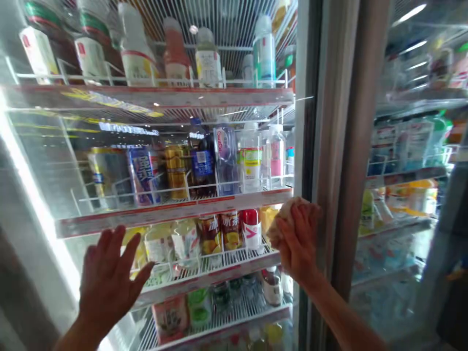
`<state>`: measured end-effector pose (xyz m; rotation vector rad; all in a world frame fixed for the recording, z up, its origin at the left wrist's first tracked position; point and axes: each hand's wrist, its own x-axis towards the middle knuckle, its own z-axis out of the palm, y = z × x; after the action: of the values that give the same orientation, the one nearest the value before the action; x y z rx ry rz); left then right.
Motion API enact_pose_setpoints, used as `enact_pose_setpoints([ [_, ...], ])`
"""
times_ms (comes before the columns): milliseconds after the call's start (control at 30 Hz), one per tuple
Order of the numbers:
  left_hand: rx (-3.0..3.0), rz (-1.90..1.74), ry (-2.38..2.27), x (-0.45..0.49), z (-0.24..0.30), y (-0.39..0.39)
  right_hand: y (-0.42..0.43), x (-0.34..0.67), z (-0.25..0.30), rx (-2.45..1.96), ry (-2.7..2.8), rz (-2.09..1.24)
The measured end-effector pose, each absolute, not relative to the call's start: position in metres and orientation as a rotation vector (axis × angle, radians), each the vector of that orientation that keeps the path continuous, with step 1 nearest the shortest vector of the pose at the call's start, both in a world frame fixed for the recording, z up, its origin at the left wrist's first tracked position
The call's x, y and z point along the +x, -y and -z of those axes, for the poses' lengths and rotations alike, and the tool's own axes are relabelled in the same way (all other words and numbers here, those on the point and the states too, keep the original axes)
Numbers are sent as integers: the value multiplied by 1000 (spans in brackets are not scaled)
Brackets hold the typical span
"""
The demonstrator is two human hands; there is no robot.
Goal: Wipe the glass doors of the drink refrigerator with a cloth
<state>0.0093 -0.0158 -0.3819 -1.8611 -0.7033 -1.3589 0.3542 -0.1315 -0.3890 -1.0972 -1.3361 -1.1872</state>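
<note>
we hold our left hand (109, 280) up with fingers spread wide, and cannot tell whether it touches the glass door (127, 129); our right hand (302, 246) clasps a bunched pale cloth (290, 212) at the door's right side, by the metal frame (351, 146); behind, bottles (226, 156) and cans (176, 170) line the shelves (175, 213).

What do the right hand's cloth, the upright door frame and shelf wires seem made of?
Cloth: likely fabric, matte, from its loose folds; fibre unclear. Door frame: probably brushed metal, from its dull grey sheen. Shelf wires: likely coated metal; thin, pale rods, slightly glossy.
</note>
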Motion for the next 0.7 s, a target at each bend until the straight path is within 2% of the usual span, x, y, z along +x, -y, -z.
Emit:
enact_pose_setpoints([
  [100, -1885, 1364, 692, 10, 382, 16, 132, 373, 413, -1114, 1221, 1148],
  [233, -1847, 1345, 669, 8, 386, 12, 126, 369, 406, -1112, 1129, 1165],
  [333, -1852, 1330, 588, 3, 389, 8, 110, 312, 404, -1068, 1207, 1182],
  [433, -1850, 1337, 529, -2, 393, 4, 90, 240, 423, -982, 1525, 1232],
  [533, -1796, 1357, 463, -5, 402, -1, 80, 219, 442, -932, 1729, 1298],
  [600, -1755, 1354, 424, -8, 408, -5, 80, 235, 444, -959, 1586, 1312],
  [700, -1755, 1334, 394, -17, 416, -11, 79, 251, 434, -971, 1085, 1273],
])
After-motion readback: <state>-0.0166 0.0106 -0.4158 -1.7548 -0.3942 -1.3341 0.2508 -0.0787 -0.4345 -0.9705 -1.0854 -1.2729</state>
